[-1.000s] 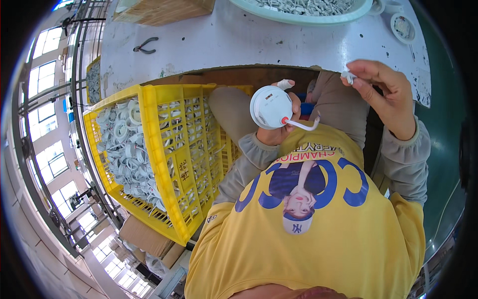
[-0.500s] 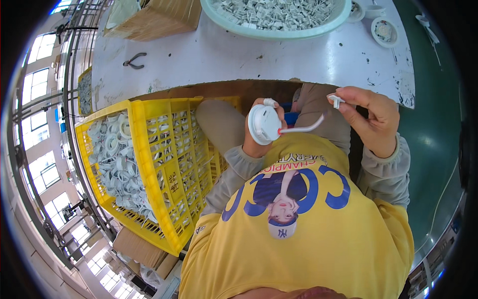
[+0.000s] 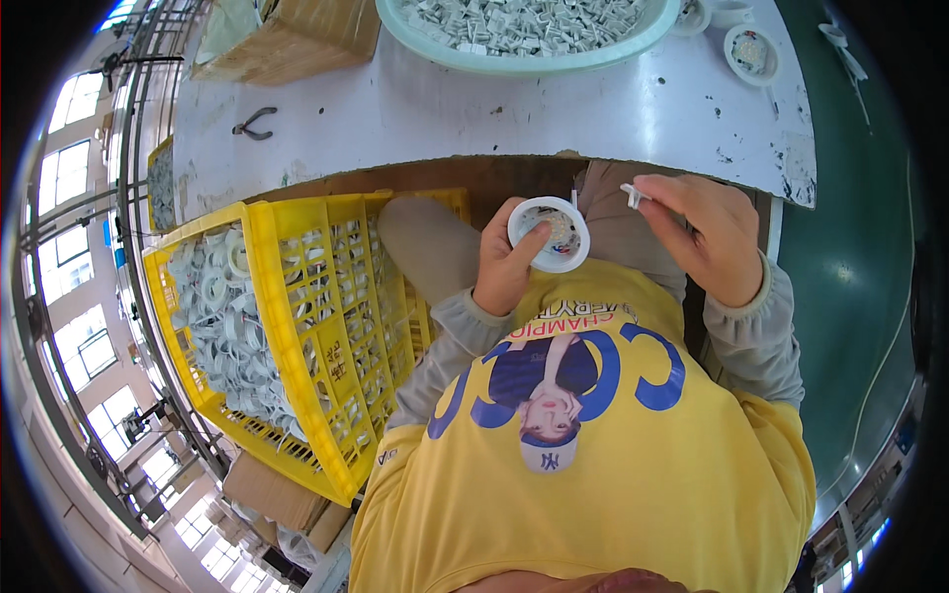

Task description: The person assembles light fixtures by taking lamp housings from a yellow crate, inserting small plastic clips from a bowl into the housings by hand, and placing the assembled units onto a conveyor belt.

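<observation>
My left hand (image 3: 504,259) grips a round white plastic housing (image 3: 563,264), thumb over its rim. The housing's hollow side faces up, showing what look like small circuit parts inside. A short thin lead (image 3: 574,198) stands up by its far right rim. To the right, my right hand (image 3: 704,232) pinches a small white plastic clip-like piece (image 3: 633,197) between thumb and fingertips. That piece is apart from the housing. Both hands are held over my lap, near the table's front edge.
A yellow crate (image 3: 331,346) of white ring-shaped parts (image 3: 219,296) stands on the left. On the white table (image 3: 415,119) are pliers (image 3: 257,124), a cardboard box (image 3: 314,42), a pale green basin (image 3: 524,63) of small white pieces, and an open round housing (image 3: 733,69).
My left hand has turned the housing from its outer face to its hollow side, and the white cable has swung out of sight. My right hand has moved left with the small piece.
</observation>
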Action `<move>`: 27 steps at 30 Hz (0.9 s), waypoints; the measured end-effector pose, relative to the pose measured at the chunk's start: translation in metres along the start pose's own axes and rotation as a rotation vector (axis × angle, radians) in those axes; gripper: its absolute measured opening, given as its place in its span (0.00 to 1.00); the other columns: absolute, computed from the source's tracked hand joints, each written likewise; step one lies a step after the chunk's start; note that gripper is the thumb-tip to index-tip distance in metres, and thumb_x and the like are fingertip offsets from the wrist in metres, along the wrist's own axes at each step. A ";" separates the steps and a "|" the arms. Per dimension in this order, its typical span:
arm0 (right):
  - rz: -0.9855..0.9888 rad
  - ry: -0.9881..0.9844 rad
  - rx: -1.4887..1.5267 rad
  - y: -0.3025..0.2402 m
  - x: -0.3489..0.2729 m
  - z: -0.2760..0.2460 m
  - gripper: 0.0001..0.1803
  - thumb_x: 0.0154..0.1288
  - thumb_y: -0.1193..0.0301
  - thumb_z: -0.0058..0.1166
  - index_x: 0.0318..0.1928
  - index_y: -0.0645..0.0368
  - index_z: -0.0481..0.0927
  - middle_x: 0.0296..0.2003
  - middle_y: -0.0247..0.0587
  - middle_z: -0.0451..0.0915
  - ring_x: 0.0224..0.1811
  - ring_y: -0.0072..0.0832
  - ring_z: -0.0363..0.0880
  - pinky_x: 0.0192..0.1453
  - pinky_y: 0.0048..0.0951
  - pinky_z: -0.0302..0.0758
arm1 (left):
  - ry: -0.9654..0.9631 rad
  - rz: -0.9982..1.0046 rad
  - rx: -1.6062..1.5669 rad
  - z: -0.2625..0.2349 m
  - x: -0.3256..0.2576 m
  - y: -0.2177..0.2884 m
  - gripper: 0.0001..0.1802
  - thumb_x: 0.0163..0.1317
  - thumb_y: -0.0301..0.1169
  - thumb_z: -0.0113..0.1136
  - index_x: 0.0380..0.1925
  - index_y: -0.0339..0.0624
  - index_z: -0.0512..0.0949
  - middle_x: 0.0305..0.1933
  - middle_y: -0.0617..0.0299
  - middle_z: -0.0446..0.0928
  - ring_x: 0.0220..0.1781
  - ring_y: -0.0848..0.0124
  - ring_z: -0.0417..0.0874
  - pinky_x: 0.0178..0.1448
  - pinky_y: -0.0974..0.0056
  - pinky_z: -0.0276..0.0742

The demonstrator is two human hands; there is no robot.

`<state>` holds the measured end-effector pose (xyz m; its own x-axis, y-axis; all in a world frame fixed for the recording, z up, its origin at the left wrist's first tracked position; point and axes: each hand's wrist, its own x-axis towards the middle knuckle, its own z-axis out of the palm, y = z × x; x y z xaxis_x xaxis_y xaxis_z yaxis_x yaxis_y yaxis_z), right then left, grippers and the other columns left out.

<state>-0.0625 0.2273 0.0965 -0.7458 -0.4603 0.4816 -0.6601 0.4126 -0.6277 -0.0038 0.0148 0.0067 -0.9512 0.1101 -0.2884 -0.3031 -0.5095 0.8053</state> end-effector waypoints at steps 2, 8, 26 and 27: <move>0.062 -0.041 0.009 0.009 -0.009 0.009 0.12 0.51 0.80 0.57 0.38 0.64 0.76 0.28 0.42 0.79 0.28 0.34 0.80 0.30 0.24 0.76 | -0.017 0.004 0.074 0.005 -0.003 0.005 0.09 0.58 0.21 0.52 0.39 0.37 0.69 0.38 0.62 0.75 0.38 0.78 0.76 0.42 0.72 0.72; 0.479 -0.226 0.433 0.026 -0.030 0.041 0.09 0.57 0.77 0.54 0.40 0.65 0.76 0.29 0.40 0.79 0.29 0.19 0.76 0.31 0.19 0.73 | -0.202 -0.001 0.454 0.025 -0.006 0.015 0.09 0.58 0.26 0.53 0.38 0.37 0.67 0.33 0.64 0.72 0.36 0.81 0.71 0.40 0.73 0.69; 0.684 -0.342 0.951 0.028 -0.048 0.046 0.08 0.60 0.80 0.50 0.40 0.67 0.75 0.34 0.36 0.78 0.36 0.17 0.76 0.40 0.17 0.73 | -0.261 -0.007 0.548 0.027 -0.008 0.009 0.15 0.58 0.31 0.57 0.42 0.35 0.70 0.39 0.62 0.73 0.41 0.80 0.72 0.44 0.72 0.69; 0.687 -0.343 0.950 0.027 -0.048 0.046 0.08 0.60 0.80 0.50 0.40 0.67 0.75 0.34 0.36 0.78 0.36 0.17 0.76 0.40 0.17 0.73 | -0.261 -0.008 0.545 0.027 -0.008 0.010 0.15 0.58 0.31 0.57 0.42 0.35 0.70 0.39 0.62 0.73 0.41 0.80 0.72 0.44 0.72 0.69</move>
<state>-0.0408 0.2244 0.0281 -0.7562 -0.6154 -0.2222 0.2974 -0.0208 -0.9545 -0.0009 0.0318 0.0307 -0.9107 0.3532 -0.2143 -0.2308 -0.0047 0.9730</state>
